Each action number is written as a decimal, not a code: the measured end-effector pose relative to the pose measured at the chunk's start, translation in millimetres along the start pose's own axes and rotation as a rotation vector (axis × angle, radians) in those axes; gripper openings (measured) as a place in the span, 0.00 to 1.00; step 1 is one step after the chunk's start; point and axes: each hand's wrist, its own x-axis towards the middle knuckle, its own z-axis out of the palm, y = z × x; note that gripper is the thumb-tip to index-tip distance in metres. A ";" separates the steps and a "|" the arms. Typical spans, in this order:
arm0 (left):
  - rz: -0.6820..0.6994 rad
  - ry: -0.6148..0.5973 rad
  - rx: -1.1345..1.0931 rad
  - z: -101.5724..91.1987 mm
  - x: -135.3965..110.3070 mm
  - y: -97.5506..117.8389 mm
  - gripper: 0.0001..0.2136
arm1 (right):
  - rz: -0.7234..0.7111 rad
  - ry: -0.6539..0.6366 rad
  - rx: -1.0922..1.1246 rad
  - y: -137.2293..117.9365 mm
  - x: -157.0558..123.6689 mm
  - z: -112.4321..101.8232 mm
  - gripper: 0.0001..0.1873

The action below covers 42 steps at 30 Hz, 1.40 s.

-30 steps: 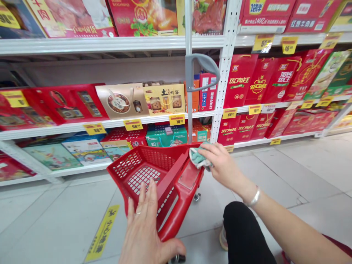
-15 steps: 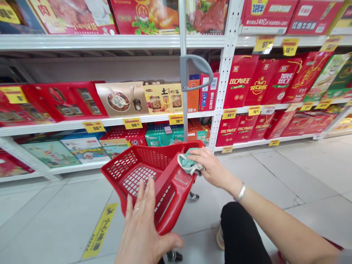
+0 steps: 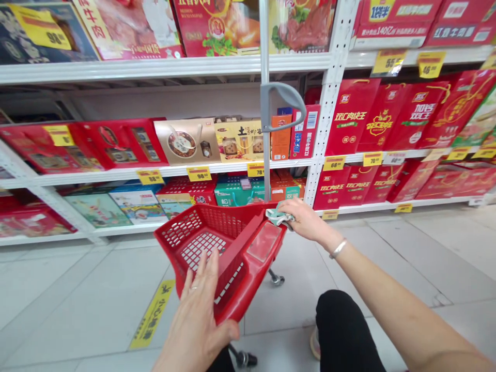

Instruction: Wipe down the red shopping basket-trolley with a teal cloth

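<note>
A red plastic shopping basket [image 3: 201, 232] on small wheels is tilted toward me on the floor. My left hand [image 3: 199, 310] lies on its near rim, fingers stretched flat, thumb under the edge. My right hand [image 3: 304, 219] is closed on a pale green cloth [image 3: 277, 217] and presses it against the basket's far right corner, at the foot of the grey pull handle [image 3: 281, 101]. The basket holds nothing.
White shelving [image 3: 155, 67] full of red, green and tan gift boxes with yellow price tags runs across the back. A yellow floor sticker [image 3: 153, 315] lies at the left. My black-clad knee [image 3: 343, 330] is at the lower right. Pale floor tiles spread to the right.
My right hand with the cloth has slid along the basket's right rim toward the far corner by the handle post. My left hand stays on the near rim.
</note>
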 end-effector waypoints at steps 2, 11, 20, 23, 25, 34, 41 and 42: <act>0.004 0.000 -0.008 -3.9 -6.4 -7.8 0.48 | -0.008 -0.005 0.000 -9.2 -6.8 -4.4 0.17; -0.176 0.038 0.018 -21.8 -34.7 -63.6 0.33 | -0.024 0.022 0.076 -67.5 -47.1 -19.8 0.23; -0.143 0.066 0.215 -42.9 -16.4 -34.0 0.35 | -0.094 0.079 0.006 -159.5 -69.6 4.3 0.31; -0.171 0.038 0.221 -41.9 -9.0 -34.9 0.32 | -0.166 0.074 -0.044 -183.0 -66.5 11.8 0.30; -0.224 0.033 0.221 -42.7 -7.7 -44.2 0.30 | -0.176 0.081 -0.025 -188.2 -66.4 13.7 0.29; -0.176 -0.051 0.153 -53.5 -0.9 -62.3 0.31 | -0.325 0.161 0.159 -151.5 -110.4 -4.1 0.23; -0.118 -0.037 0.139 -46.0 6.8 -53.1 0.32 | -0.042 0.300 -0.040 -120.0 -141.5 -22.1 0.32; -0.116 -0.038 0.135 -45.4 7.6 -52.9 0.32 | -0.031 0.326 -0.058 -125.9 -138.2 -24.3 0.32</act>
